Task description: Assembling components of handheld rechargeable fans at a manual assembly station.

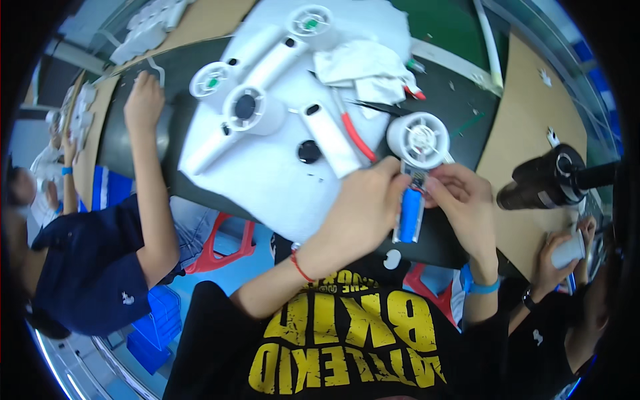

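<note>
A white handheld fan [420, 139] with a round grille is at the middle right, its handle opened. Inside the handle show a small circuit board [417, 177] and a blue cylindrical battery [411, 219]. My left hand [370, 197] is closed around the handle's left side, thumb beside the board. From the right, my right hand [463, 200] pinches at the handle's edge near the board; what lies between its fingertips is hidden. A loose white handle cover [330, 141] lies just beyond my left hand, beside a red-handled tool [358, 137] and a round black disc [309, 151].
Several white fans [252, 110] lie on a white padded sheet [267, 177]. A crumpled white cloth [363, 65] and black tweezers [381, 107] are farther back. A black cylindrical device [541, 179] stands at right. Co-workers sit on both sides, one arm [148, 133] reaching in at left.
</note>
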Demonstrator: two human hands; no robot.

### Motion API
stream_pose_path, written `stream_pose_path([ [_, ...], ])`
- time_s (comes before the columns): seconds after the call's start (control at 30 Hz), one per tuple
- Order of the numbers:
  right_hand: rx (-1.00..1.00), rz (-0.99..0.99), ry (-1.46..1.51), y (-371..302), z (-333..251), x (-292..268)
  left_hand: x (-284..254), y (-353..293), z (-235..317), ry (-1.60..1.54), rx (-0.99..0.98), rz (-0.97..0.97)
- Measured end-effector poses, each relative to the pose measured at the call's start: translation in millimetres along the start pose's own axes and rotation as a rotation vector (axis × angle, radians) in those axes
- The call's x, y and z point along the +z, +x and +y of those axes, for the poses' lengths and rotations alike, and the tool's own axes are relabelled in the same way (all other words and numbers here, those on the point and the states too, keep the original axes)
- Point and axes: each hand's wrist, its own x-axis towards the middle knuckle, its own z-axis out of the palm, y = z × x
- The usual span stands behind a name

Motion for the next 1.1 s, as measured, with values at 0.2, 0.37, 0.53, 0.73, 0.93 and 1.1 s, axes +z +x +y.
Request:
stream_pose_path([
  [0.2, -0.187, 0.050, 0.037, -26.7, -12.1, 13.3, -12.2, -30.2, 21.3, -0.171, 0.121, 0.010],
  [0.37, -0.313, 0.024, 0.010, -44.9, -26.7, 34.8, -28.8, -61.5, 13.4, -0.386, 0.089, -0.079],
  [0.53, -0.283, -0.225, -0.091, -43.0, -25.8, 74.1, -57.1, -107.5, -25.6, -0.501, -0.013, 0.117],
  [0.73, -0.456, -0.045, -0.477, -38.7, -3.0, 89.4, -83.2, -121.5, -54.4, -0.598, -0.067, 0.343],
  [0.93, -0.439, -0.010, -0.528, -39.6, 0.2, 107.9, -88.1, -109.3, -61.9, -0.561, -0.130, 0.261],
  [1.1, -0.493, -0.090, -0.510, -43.8, -6.2, 125.8, -90.0, -111.1, -66.1, -0.582, -0.125, 0.240],
])
